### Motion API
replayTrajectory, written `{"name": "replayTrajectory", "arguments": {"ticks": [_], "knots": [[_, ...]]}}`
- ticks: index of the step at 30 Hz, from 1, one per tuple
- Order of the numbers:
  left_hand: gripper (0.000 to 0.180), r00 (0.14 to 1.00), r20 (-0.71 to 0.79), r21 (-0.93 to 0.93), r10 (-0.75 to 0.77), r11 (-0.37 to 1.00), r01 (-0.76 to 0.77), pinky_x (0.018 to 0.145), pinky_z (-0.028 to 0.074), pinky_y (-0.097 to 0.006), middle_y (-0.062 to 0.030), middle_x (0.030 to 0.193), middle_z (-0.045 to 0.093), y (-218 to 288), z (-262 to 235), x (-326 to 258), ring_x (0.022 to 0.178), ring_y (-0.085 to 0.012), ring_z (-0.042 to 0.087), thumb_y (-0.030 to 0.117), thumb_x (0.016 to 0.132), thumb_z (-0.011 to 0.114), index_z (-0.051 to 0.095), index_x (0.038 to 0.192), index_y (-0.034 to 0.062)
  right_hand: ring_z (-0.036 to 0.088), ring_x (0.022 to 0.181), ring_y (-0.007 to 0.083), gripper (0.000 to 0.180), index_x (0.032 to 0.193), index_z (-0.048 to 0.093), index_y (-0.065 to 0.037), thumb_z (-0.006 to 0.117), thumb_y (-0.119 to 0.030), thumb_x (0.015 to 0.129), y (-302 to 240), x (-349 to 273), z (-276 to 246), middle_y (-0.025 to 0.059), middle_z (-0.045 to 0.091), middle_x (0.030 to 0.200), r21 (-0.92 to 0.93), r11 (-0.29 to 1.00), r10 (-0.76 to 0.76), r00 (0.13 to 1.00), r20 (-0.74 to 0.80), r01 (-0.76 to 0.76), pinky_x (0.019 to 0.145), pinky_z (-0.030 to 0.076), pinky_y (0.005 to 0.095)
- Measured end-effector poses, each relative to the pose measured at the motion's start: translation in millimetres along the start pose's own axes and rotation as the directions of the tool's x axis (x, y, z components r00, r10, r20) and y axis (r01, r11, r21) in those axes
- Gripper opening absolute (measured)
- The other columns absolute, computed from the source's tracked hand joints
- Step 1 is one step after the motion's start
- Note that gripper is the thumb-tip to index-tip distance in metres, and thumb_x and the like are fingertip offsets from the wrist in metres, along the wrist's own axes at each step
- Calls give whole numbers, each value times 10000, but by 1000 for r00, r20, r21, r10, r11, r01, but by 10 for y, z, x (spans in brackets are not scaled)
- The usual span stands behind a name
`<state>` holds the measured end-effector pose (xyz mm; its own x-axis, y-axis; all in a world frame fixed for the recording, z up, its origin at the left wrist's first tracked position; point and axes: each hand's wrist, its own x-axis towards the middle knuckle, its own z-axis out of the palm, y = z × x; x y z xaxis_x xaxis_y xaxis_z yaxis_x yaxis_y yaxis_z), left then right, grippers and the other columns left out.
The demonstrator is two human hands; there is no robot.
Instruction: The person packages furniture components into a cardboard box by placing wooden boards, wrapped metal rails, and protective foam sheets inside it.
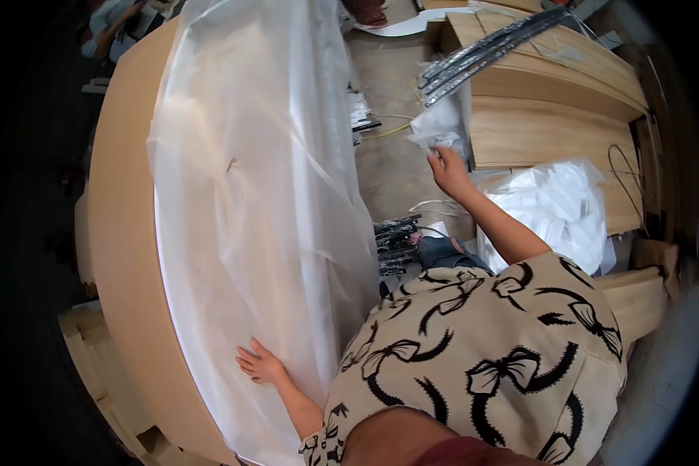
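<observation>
Translucent plastic sheeting (233,202) drapes lengthwise over a long board (120,233) with a light-brown face, left of my body. My left hand (260,363) lies flat on the sheeting near its lower end, fingers spread and nothing held. Out to the right, my right hand (450,172) is raised with its fingers loosely bent and slightly apart. Its fingertips overlap the lower edge of a crumpled piece of clear plastic (443,128); whether they touch it cannot be told. Just beyond lies a bundle of dark strips (489,54) in shiny wrap.
Wood-grain panels (551,128) are stacked on the right, with a heap of clear plastic bags (555,206) against them. More dark wrapped strips (396,245) lie between my body and the sheeting. Cords trail over the concrete floor (384,171). Pale boards (105,373) stand at lower left.
</observation>
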<state>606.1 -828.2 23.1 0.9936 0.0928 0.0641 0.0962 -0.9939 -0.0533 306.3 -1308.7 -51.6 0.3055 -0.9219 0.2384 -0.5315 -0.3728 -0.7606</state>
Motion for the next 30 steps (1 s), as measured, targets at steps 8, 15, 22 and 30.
{"name": "replayTrajectory", "arguments": {"ticks": [8,15,22,30], "knots": [[684,1000,-31,-17,3,1000,-4,989,180,-545,-44,1415,226,54,-47,135,1297,-257,198,680,796,277,305,1332,257,529,904,372,318,1026,569,-85,537,-295,790,867,-1728,-1034,212,547,988,-495,869,351,691,632,11,788,450,425],[682,973,108,-282,206,945,-169,999,264,-431,-154,1337,336,-51,-309,642,1242,-299,299,524,798,513,378,1282,64,557,933,321,328,994,599,-47,565,-290,775,1243,-1472,-1325,179,604,965,-582,796,531,651,542,-165,805,450,379],[598,812,207,-627,545,711,-318,1018,242,-355,-173,1332,331,1129,-1061,191,1233,-262,311,317,831,570,338,1294,17,579,897,333,329,934,623,-13,551,-289,769,1851,-320,-801,195,610,936,-405,822,554,729,401,-401,802,455,381],[667,673,278,-155,685,724,-672,1036,205,-352,-186,1366,266,1337,-19,394,1266,-270,254,324,829,537,241,1328,-3,561,602,185,273,838,600,-35,533,-299,824,2836,1006,179,98,575,662,-12,581,759,536,370,-814,487,444,313]]}}
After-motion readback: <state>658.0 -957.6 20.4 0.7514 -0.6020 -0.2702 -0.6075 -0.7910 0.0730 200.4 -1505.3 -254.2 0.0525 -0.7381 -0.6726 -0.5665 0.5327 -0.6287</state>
